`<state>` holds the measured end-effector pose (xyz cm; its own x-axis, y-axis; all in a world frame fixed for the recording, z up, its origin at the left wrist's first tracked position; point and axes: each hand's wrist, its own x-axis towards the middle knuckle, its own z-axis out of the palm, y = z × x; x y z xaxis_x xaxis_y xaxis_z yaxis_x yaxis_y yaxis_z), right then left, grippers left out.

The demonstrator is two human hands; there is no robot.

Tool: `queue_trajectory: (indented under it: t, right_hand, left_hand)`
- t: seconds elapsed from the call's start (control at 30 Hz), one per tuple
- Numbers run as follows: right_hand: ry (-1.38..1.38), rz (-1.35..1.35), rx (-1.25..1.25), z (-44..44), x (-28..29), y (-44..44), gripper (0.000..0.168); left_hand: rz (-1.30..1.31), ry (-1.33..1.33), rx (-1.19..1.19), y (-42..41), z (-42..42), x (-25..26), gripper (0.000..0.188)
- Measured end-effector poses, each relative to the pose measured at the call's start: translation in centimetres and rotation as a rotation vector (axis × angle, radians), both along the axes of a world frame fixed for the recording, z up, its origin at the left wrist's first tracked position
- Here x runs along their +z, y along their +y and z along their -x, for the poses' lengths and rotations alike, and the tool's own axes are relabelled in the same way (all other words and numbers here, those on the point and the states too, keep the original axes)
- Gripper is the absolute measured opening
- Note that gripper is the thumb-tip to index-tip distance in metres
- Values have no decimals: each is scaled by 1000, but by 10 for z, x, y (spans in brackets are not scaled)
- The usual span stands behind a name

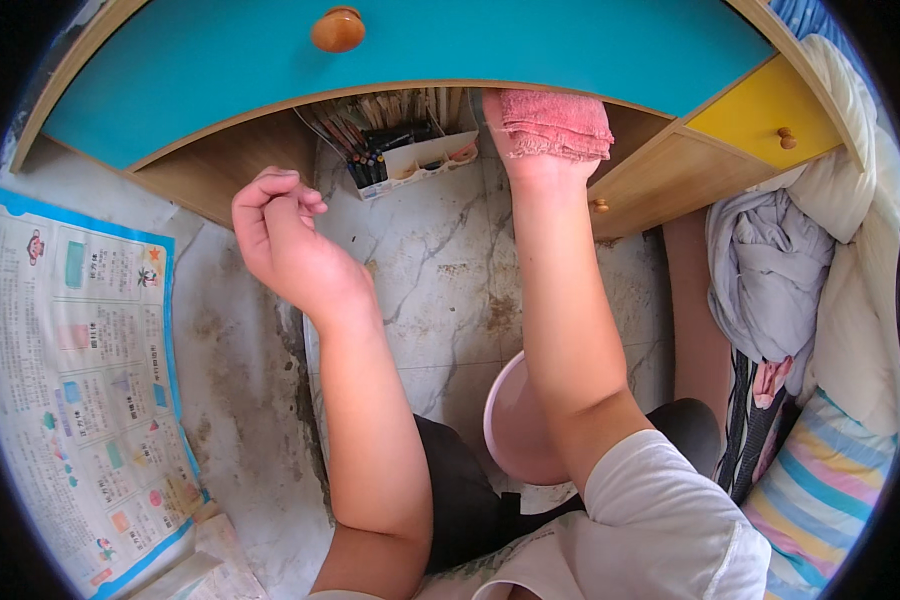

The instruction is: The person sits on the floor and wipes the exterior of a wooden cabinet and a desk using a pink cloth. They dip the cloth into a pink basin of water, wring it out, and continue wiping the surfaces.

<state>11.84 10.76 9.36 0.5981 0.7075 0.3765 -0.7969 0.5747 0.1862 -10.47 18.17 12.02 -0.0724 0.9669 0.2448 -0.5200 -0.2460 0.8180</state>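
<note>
A folded pink terry cloth (555, 124) with a frayed edge lies over my right hand (500, 139), which grips it. That hand reaches under the bottom edge of the turquoise drawer front (450, 49), into the open space of the wooden desk. Its fingertips are hidden by the cloth and the drawer. My left hand (289, 247) hovers in front of the desk's left inner panel (232, 161), holding nothing visible. Its fingers are loosely curled in near the thumb. Left of the right hand stands a white organizer box (420, 163) with markers (364, 166) and brushes at its end.
Below my right forearm is a pink bucket (521, 427). A blue-edged printed poster (112, 360) hangs at left beside a stained wall. Grey bedding (769, 262) and a striped pillow (825, 487) lie at right. A yellow drawer (757, 112) and brown stains on the marbled floor (450, 300) show too.
</note>
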Motion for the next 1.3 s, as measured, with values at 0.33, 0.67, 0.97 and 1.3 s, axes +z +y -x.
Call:
queue_trajectory:
  t: [0.33, 0.67, 0.97, 1.3]
  right_hand:
    - [-158, 43, 57, 30, 12, 13, 41]
    - [-282, -2, 170, 71, 8, 27, 46]
    - [-103, 261, 206, 122, 31, 24, 46]
    - [-134, 363, 224, 138, 38, 57, 37]
  left_hand:
    - [56, -47, 57, 10, 18, 5, 14]
    - [119, -86, 117, 20, 26, 4, 14]
    - [181, -114, 201, 39, 51, 6, 12]
    - [197, -144, 166, 42, 54, 5, 14]
